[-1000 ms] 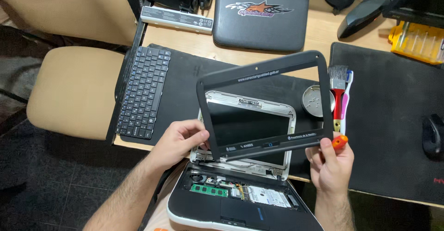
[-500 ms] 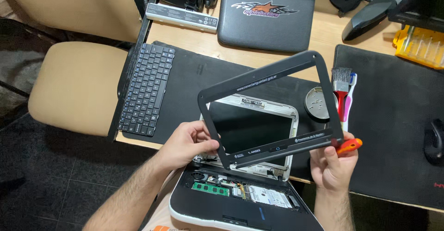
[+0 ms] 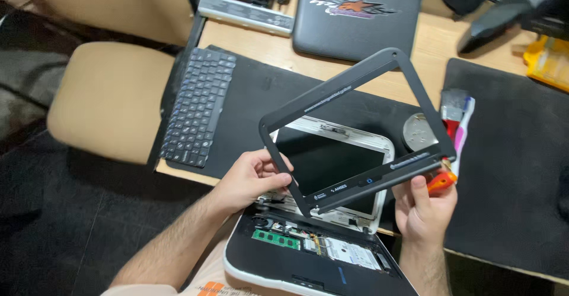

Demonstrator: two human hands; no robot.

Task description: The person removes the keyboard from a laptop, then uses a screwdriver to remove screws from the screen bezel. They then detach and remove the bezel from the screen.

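I hold a dark grey screen bezel frame [image 3: 332, 97] lifted clear of a small opened laptop. My left hand [image 3: 252, 177] grips the frame's lower left corner. My right hand [image 3: 424, 204] pinches its lower right corner and also holds an orange-handled screwdriver [image 3: 441, 181]. Under the frame the laptop's bare screen panel [image 3: 329, 160] sits in a white lid. The laptop base [image 3: 308, 254] lies on my lap with its keyboard removed, showing a green memory stick and a drive.
A detached black keyboard [image 3: 198, 106] lies on a black mat [image 3: 261, 94] at the desk's left edge. A closed dark laptop [image 3: 355, 17] sits at the back, a brush [image 3: 459, 115] and round tin [image 3: 419, 131] to the right. A tan chair [image 3: 106, 94] stands left.
The bezel frame has come up and tilted further, its right side rising away from the screen panel. Both hands stay on its lower corners.
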